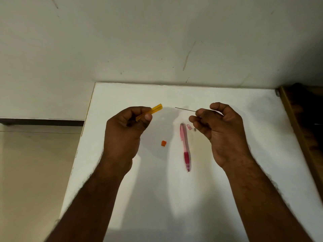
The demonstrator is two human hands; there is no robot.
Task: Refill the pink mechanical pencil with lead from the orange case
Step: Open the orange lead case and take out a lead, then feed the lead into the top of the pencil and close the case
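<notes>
Mid-frame, my left hand [125, 126] grips the open orange case [150, 111]; my right hand [215, 123] pinches one lead [185, 109]. The pink mechanical pencil [185, 147] lies below on the white table [244, 172], uncapped, I judge. Next: threading the lead in, gently.

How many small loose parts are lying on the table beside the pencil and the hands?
3: an orange cap left of the pencil, a pink cap and a grey bit right of its top. The right hand may hide more.
</notes>
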